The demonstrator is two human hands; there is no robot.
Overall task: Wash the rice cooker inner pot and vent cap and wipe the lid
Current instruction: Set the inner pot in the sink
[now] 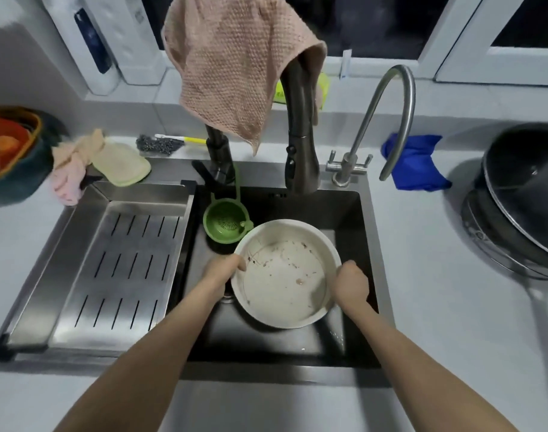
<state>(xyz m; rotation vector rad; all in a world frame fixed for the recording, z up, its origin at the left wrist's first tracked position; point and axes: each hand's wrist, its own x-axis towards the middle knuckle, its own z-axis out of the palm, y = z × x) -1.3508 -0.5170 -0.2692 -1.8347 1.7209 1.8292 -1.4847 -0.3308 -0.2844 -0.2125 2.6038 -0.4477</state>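
Head view: early in the job, by the look of it. Inner pot (285, 285) held low inside the sink (344, 207), in front of the faucet (300, 145), with no running water visible. Speckled inside with dried bits, so judged unwashed. No sign of vent cap or lid. Left hand (226, 269) gripping the left rim, right hand (350, 282) gripping the right rim, pot between them.
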